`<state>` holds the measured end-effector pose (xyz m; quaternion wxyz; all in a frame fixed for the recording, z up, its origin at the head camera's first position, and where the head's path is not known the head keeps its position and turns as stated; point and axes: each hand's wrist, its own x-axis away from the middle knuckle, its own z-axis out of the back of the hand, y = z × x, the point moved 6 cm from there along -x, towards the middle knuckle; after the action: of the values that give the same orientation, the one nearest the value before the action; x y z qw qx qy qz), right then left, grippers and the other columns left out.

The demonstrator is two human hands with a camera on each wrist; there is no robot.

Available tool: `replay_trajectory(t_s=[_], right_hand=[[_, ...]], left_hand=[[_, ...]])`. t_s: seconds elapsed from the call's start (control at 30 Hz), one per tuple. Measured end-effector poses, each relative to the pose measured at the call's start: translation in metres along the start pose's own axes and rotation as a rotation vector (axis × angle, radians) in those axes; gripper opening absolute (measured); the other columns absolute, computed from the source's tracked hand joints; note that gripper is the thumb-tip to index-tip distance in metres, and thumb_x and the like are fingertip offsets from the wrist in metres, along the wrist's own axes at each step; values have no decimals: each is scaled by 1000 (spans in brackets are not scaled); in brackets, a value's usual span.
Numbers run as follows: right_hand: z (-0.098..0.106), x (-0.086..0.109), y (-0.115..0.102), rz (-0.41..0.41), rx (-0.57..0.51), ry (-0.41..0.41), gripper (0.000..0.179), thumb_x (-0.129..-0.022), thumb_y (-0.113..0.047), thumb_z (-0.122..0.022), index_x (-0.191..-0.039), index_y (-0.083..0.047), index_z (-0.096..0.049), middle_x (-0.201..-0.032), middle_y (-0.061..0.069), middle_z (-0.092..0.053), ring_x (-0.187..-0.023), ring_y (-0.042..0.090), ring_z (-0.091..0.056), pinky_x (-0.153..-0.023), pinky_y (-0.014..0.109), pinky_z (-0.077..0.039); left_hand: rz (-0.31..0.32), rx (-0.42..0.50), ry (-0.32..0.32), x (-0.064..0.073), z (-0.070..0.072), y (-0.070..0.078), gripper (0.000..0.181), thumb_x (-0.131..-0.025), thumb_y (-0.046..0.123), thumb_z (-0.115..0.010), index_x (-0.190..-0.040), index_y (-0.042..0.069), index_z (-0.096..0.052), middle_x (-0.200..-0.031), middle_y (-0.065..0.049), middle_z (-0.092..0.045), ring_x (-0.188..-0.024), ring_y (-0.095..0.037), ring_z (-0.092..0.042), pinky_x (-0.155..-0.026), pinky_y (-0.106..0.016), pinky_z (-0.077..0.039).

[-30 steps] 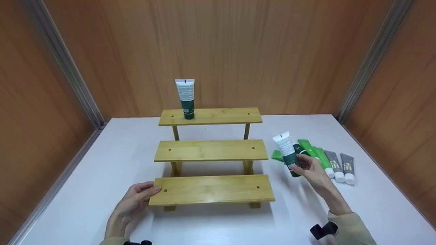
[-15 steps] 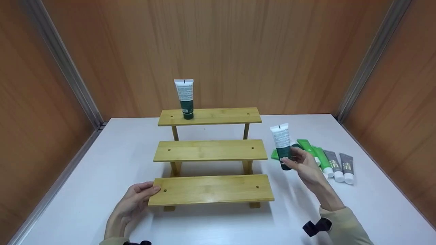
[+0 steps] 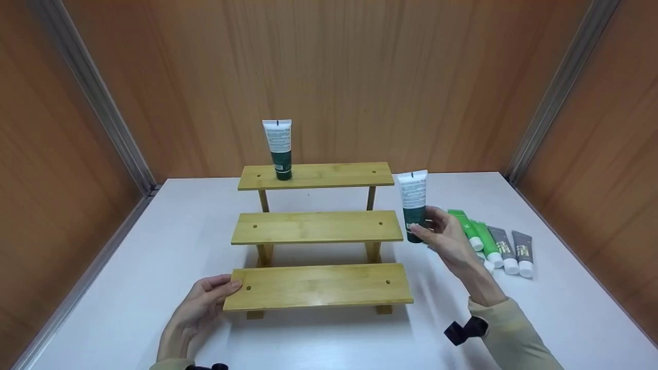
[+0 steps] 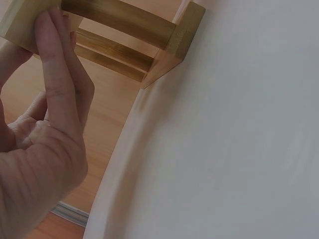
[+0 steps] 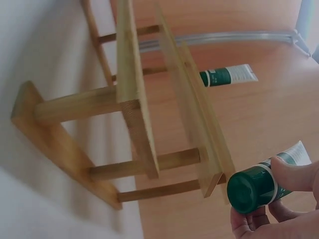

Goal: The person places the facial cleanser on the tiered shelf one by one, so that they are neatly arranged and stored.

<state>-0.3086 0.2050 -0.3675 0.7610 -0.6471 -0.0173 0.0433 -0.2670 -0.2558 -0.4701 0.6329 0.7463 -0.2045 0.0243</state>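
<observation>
A three-tier wooden display stand [image 3: 318,285] stands on the white table. My left hand [image 3: 203,303] pinches the left end of its lowest shelf, thumb on top and fingers underneath; the left wrist view shows the fingers [image 4: 57,79] against the board. My right hand [image 3: 450,241] grips a white and dark green squeeze tube [image 3: 414,198] near its cap, holding it upright in the air just right of the middle shelf. In the right wrist view the tube's green cap [image 5: 244,193] faces the camera. A matching tube [image 3: 280,149] stands cap down on the top shelf, left of centre.
Several tubes lie on the table at the right: green tubes [image 3: 486,241] and grey tubes [image 3: 523,252] with white caps, partly behind my right hand. Wooden panels [image 3: 329,82] wall the table at the back and both sides, with metal profiles [image 3: 560,97] in the corners.
My right hand has lifted the white and dark green tube up and leftward from beside the pile, turning it from tilted to upright. My left hand stays on the lowest shelf.
</observation>
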Motion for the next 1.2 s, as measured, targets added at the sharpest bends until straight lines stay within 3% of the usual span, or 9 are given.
replay_trajectory(t_s=[0.17, 0.43, 0.77, 1.0, 1.2], right_hand=[[-9, -7, -15, 32, 21, 16, 61, -98, -11, -66, -150, 2, -37, -146, 23, -46, -125, 30, -51, -100, 21, -50], [-24, -17, -29, 103, 35, 16, 57, -96, -9, -67, -146, 2, -42, -142, 22, -50, -123, 30, -54, -99, 21, -51], [-43, -35, -42, 147, 50, 24, 56, -93, -7, -71, -142, 2, -47, -138, 23, -55, -122, 32, -56, -113, 45, -47], [-56, -44, -50, 175, 45, 36, 55, -91, -6, -73, -140, 2, -48, -138, 23, -55, -124, 35, -56, -115, 49, -46], [-66, -49, -59, 214, 73, 38, 55, -91, -9, -74, -139, 1, -49, -137, 22, -56, -126, 35, -56, -115, 49, -46]], left_hand=[[2, 26, -1, -1, 1, -2, 15, -98, 15, -64, -112, 11, -67, -101, 4, -76, -93, -6, -74, -82, -17, -60], [11, -18, 44, -2, 2, -2, 32, -97, 19, -67, -125, 4, -62, -105, 2, -75, -96, -8, -74, -85, -19, -60], [16, -8, 34, -1, 1, -1, 27, -97, 19, -67, -121, 7, -64, -105, 2, -76, -96, -8, -74, -85, -19, -60], [5, -20, 25, -2, 2, -1, 38, -97, 19, -66, -129, 0, -59, -107, 2, -75, -98, -8, -73, -87, -19, -59], [-11, -2, -1, -2, 0, -1, 32, -98, 15, -66, -126, 1, -62, -107, 2, -76, -99, -8, -73, -87, -19, -59]])
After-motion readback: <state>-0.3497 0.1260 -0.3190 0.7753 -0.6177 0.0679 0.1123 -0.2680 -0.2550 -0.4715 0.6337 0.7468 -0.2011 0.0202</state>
